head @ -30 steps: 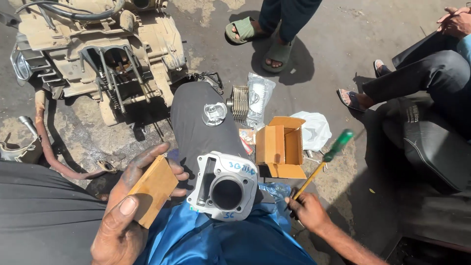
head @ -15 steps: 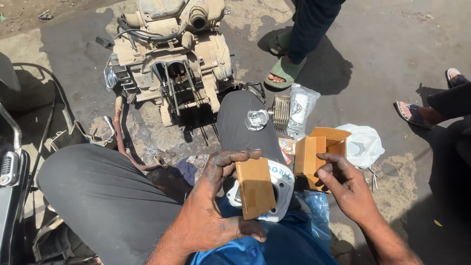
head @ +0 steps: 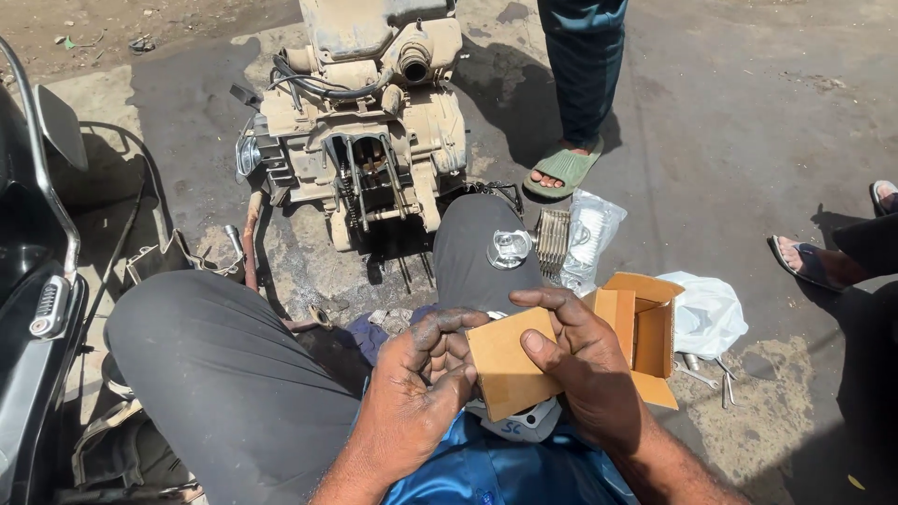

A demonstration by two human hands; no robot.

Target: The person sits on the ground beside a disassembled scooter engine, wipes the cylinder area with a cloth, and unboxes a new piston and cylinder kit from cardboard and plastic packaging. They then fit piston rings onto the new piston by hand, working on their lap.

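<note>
A small flat brown cardboard box (head: 510, 367) is held over my lap by both hands. My left hand (head: 418, 388) grips its left end with greasy fingers curled at the edge. My right hand (head: 585, 367) wraps its right side, thumb across the face. Under the box a grey metal engine cylinder (head: 526, 423) rests on the blue cloth (head: 486, 468) in my lap, mostly hidden. A shiny piston (head: 509, 249) sits on my right knee.
A dirty engine block (head: 365, 140) stands on the ground ahead. An open orange box (head: 645, 327), a clear plastic bag (head: 589, 234), a white bag (head: 711, 313) and spanners (head: 706, 374) lie to the right. Another person's sandalled foot (head: 566, 168) stands nearby. A motorcycle part (head: 37, 281) is at left.
My right hand has let go of the green-handled screwdriver and joined my left hand on the brown box, which now lies over the cylinder. The view has tilted up towards the engine.
</note>
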